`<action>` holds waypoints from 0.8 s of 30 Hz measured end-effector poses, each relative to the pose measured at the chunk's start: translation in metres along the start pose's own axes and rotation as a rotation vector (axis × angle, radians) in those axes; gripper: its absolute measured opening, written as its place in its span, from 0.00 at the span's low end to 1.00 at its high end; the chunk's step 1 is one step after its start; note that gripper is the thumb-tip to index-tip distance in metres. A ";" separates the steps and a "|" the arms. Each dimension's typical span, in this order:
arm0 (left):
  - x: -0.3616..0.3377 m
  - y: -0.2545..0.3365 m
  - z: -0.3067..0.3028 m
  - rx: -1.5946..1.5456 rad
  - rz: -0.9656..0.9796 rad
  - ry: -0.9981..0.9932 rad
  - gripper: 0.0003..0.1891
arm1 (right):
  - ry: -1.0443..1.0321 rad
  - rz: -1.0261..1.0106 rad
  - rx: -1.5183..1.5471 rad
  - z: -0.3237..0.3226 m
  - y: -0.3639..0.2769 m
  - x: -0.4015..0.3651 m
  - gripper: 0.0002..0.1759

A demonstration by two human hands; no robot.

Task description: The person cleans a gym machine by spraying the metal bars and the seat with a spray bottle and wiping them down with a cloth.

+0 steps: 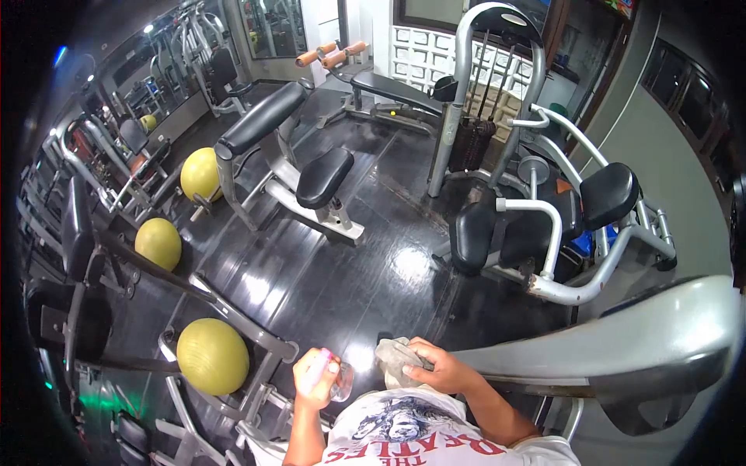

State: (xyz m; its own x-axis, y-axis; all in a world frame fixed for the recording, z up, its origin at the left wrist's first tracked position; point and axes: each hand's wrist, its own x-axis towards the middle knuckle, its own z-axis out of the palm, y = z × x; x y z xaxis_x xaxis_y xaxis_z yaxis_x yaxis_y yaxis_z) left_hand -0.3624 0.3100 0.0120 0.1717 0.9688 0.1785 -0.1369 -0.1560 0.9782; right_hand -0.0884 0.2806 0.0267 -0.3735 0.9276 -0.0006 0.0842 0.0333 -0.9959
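Low in the view, in front of a white printed shirt (420, 423), both hands are raised. My left hand (313, 378) is closed around a clear spray bottle (342, 382) with a pink top, and its fingers wrap the upper part. My right hand (437, 368) grips a crumpled grey cloth (398, 362), which hangs between the two hands. The cloth and the bottle are close together but apart. A large silver machine frame (559, 334) runs just to the right of my right hand.
Yellow exercise balls (212, 356) lie on the left among metal frames. A padded bench machine (325, 178) stands ahead on the dark shiny floor (365, 264). Another machine with white bars and black pads (609, 194) is at the right. Mirrors line the left wall.
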 end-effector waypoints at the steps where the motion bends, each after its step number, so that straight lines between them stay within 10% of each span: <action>1: 0.008 -0.004 0.002 -0.002 -0.012 -0.010 0.10 | 0.002 0.007 0.000 -0.004 0.004 0.006 0.16; 9: 0.120 -0.040 0.021 -0.046 -0.046 -0.073 0.10 | 0.103 0.081 0.070 -0.047 0.036 0.076 0.18; 24: 0.353 -0.074 0.129 0.118 0.078 -0.628 0.03 | 0.916 0.323 0.128 -0.157 0.073 0.097 0.15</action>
State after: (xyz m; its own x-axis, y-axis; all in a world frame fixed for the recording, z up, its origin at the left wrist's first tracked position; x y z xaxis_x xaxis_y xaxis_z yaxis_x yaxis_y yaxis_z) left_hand -0.1655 0.6382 0.0167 0.7090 0.6621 0.2428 -0.0698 -0.2767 0.9584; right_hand 0.0265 0.4319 -0.0318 0.5159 0.8168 -0.2585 -0.0649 -0.2636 -0.9625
